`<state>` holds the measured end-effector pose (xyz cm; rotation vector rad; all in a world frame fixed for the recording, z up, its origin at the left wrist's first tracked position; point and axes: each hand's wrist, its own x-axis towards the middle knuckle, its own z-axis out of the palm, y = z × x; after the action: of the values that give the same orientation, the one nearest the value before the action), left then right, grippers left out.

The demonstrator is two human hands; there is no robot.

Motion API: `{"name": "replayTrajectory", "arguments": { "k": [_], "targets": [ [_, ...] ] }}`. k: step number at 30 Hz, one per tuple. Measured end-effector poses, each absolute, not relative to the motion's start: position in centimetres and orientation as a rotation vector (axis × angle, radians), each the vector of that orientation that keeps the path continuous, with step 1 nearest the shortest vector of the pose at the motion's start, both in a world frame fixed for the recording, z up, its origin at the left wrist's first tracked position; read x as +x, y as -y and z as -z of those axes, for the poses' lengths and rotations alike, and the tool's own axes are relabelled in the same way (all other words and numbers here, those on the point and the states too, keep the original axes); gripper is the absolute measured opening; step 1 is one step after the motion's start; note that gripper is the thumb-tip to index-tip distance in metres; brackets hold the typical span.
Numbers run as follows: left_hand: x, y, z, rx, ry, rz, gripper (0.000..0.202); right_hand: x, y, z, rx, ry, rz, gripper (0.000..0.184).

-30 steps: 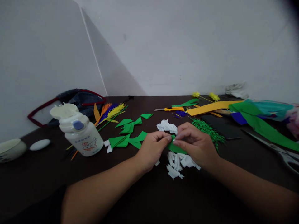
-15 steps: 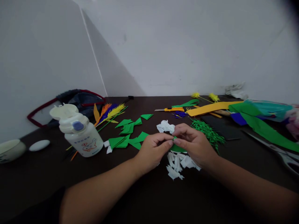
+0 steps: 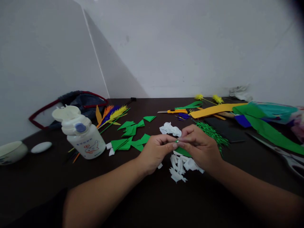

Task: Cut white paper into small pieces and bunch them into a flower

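My left hand [image 3: 156, 152] and my right hand [image 3: 199, 147] meet over the dark table [image 3: 142, 202], both pinching one small green paper piece [image 3: 182, 151] between thumbs and fingertips. Just below the hands lies a heap of white paper scraps [image 3: 181, 166]. A crumpled white scrap [image 3: 169, 129] sits just beyond the fingers. Left of my left hand lie several green paper triangles [image 3: 129, 136].
A white glue bottle [image 3: 80, 134] with its cap flipped open stands at left, near paper flower stems [image 3: 111, 114]. An orange utility knife [image 3: 174, 111], yellow and green paper strips [image 3: 258, 122], fringed green paper [image 3: 211, 133] and scissors [image 3: 285, 155] lie at right. A bowl [image 3: 10, 152] sits far left.
The hands stay together on the green piece; the fingertips shifted slightly along it. Nothing else on the table moved.
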<state>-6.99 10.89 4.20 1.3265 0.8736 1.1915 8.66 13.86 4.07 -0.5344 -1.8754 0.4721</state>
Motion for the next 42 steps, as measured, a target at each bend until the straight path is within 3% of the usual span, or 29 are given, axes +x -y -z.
{"name": "replayTrajectory", "arguments": {
  "k": [11, 19, 30, 36, 42],
  "targets": [
    [-7.0, -10.9, -4.5, 1.299, -0.939, -1.271, 0.014, 8.7, -13.5, -4.3, -0.503, 1.960, -0.314, 0.023],
    [-7.2, -10.8, -4.9, 1.655, -1.141, -1.225, 0.011, 8.3, -14.0, -4.3, -0.590, 1.902, -0.513, 0.010],
    [-7.0, -10.6, -5.0, 1.758, -1.268, -1.237, 0.012, 9.0, -14.4, -3.5, -0.536, 2.144, 0.089, 0.030],
    [-7.0, -10.6, -5.1, 1.834, -1.380, -1.176, 0.013, 9.0, -14.5, -3.6, -0.508, 2.187, 0.246, 0.021],
    [-7.0, -10.6, -5.3, 1.882, -1.466, -1.080, 0.010, 8.7, -14.3, -3.8, -0.569, 2.183, 0.075, 0.013]
  ]
}}
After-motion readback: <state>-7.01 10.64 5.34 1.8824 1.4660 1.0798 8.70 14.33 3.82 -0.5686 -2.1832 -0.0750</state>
